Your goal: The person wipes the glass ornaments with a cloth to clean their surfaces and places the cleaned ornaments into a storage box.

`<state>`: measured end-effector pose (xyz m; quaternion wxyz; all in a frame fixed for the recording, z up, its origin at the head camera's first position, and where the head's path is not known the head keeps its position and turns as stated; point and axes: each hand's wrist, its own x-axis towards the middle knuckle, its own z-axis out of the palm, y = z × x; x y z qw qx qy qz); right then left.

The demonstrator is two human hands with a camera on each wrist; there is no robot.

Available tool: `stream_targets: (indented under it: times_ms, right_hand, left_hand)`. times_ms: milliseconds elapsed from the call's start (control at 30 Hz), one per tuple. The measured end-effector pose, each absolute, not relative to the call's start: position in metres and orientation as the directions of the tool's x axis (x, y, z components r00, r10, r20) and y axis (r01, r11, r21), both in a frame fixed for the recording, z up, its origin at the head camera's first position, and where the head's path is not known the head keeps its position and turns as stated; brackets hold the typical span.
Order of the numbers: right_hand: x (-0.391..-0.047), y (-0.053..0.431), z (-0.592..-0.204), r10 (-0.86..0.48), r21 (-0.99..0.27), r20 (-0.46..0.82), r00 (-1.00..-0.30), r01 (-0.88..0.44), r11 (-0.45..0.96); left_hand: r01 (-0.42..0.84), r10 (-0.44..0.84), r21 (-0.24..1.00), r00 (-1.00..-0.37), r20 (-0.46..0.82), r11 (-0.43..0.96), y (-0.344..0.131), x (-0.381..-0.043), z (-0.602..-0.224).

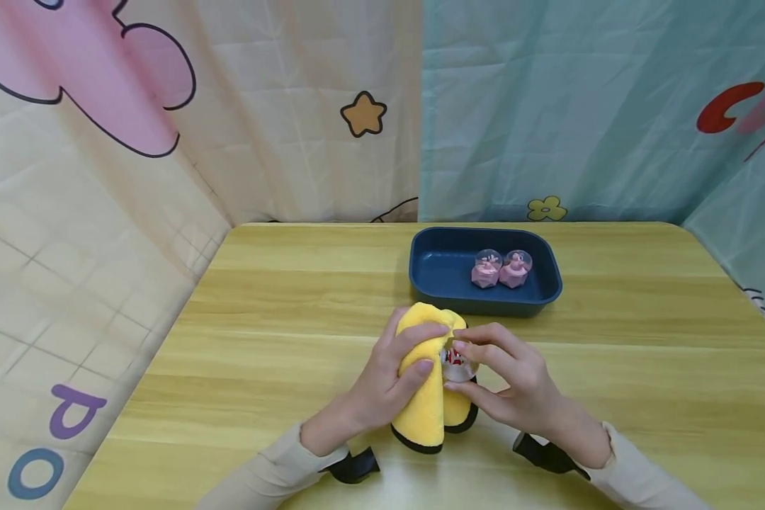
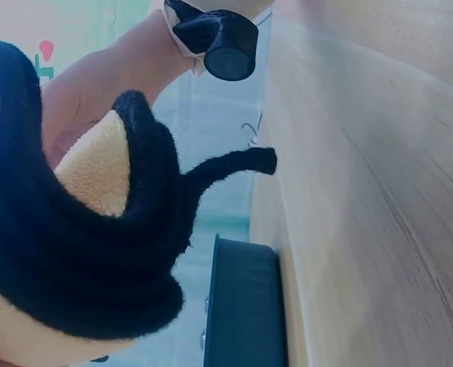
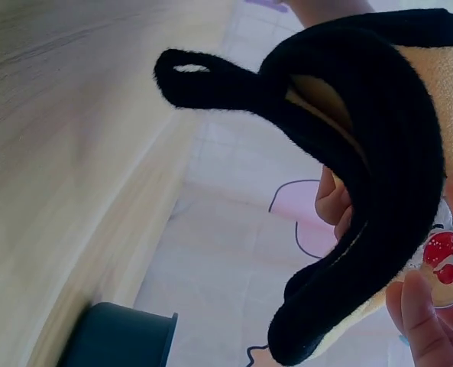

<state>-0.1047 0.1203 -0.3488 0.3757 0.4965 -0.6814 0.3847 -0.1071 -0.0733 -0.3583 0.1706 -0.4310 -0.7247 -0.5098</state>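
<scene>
My left hand [image 1: 385, 379] grips a folded yellow cloth [image 1: 423, 418] with black edging, over the front middle of the table. Against the cloth, my right hand [image 1: 525, 382] pinches a small clear globe [image 1: 458, 368] with a red and white figure inside. Part of the globe is covered by the cloth and fingers. The right wrist view shows the globe's red figure [image 3: 442, 256] near its right edge, with fingertips beside it. Black cloth edging [image 2: 81, 252] fills much of the left wrist view and covers most of the left hand there.
Behind the hands stands a dark blue tray [image 1: 441, 269] on the wooden table [image 1: 293, 283]. In its right part are two pink-based globes [image 1: 486, 273] side by side. Printed curtains [image 1: 293, 142] hang behind the table. Black devices [image 1: 353, 467] are strapped at both wrists.
</scene>
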Motion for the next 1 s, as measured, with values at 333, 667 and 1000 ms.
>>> stream_targets:
  times_ms: [333, 667, 1000]
  right_hand:
    - [-0.1048, 0.1217, -0.3530, -0.354, -0.343, 0.865, -0.356, -0.934, 0.101]
    - [-0.0993, 0.1224, -0.3528, -0.356, -0.616, 0.743, -0.566, -0.787, -0.036]
    - [-0.0952, 0.1226, -0.3500, -0.374, -0.748, 0.607, -0.701, -0.663, 0.028]
  left_hand:
    - [0.858, 0.468, 0.489, -0.500, 0.728, 0.156, -0.0741, -0.1077, -0.3598]
    - [0.885, 0.486, 0.442, -0.453, 0.747, 0.145, -0.0739, -0.1090, -0.3601]
    - [0.873, 0.480, 0.455, -0.480, 0.734, 0.176, -0.0748, -0.1093, -0.3604]
